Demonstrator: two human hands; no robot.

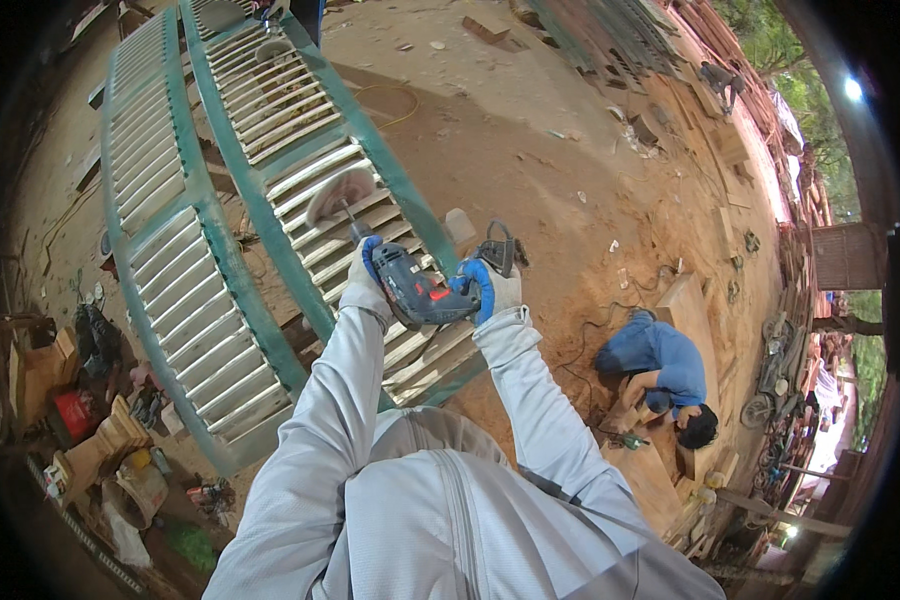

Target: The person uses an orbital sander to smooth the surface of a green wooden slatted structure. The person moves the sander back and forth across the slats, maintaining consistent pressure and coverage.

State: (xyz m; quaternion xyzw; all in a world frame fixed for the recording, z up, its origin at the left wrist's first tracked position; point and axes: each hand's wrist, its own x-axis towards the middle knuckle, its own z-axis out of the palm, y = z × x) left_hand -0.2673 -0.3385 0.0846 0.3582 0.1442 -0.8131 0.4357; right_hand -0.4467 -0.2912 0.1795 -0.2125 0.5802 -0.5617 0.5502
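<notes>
In the head view, a dark power drill [410, 285] carries a round disc [342, 197] at its front tip, over the slats of a green-framed louvred panel [400, 178]; I cannot tell whether the disc touches them. The gloved left hand [365, 270] is curled around the drill's front end, just behind the disc. The gloved right hand [496, 288] is closed around its rear handle. Left of the drill lies a second louvred panel [195, 315]. Right of the drill and lower, a co-worker in blue [675, 358] crouches beside a wooden block [682, 298].
</notes>
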